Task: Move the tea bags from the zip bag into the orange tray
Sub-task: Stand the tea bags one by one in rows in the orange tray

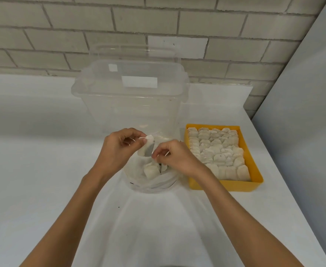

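A clear zip bag (pixel 154 182) lies open on the white table in front of me, with a few white tea bags (pixel 151 170) inside. Above its mouth my left hand (pixel 117 149) pinches the top of one tea bag (pixel 147 148), which hangs tilted. Just right of that tea bag, my right hand (pixel 175 155) has its fingertips curled together, pinching what looks like a thin white string. The orange tray (pixel 225 185) stands to the right, packed with several rows of tea bags (pixel 216 151).
A large clear plastic tub (pixel 131 101) with its lid propped behind stands just beyond the zip bag. A brick wall runs along the back. A grey panel borders the table on the right. The table's right edge runs diagonally past the tray.
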The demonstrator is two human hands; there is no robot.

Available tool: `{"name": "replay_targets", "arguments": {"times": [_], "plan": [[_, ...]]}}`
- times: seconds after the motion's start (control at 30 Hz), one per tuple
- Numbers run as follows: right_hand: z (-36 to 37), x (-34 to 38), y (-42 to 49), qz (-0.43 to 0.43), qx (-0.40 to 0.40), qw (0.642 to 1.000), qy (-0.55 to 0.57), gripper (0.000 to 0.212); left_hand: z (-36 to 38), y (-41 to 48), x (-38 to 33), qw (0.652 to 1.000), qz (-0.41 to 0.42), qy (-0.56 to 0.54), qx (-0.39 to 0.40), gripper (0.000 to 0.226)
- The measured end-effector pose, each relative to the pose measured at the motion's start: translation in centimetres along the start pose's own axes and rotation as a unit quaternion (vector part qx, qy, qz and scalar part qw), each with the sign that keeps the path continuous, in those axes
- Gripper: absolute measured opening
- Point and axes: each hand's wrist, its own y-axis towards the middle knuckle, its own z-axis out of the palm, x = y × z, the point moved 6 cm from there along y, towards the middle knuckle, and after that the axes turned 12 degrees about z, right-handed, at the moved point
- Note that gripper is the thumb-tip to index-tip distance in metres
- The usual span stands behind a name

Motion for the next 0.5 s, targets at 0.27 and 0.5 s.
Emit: {"name": "replay_targets", "arguments": {"times": [0.27,0.5], "plan": [[2.3,-1.8,0.1,0.009,-0.005,0.997,-0.081,0.005,0.3,-0.2,0.1,1.000,-0.010,-0.001,0.006,0.005],[-1.6,-2.4,-0.2,0.089,-0.027,0.974,0.208,0.004,0.4,-0.1,-0.1,1.000,-0.007,0.003,0.010,0.005]]}}
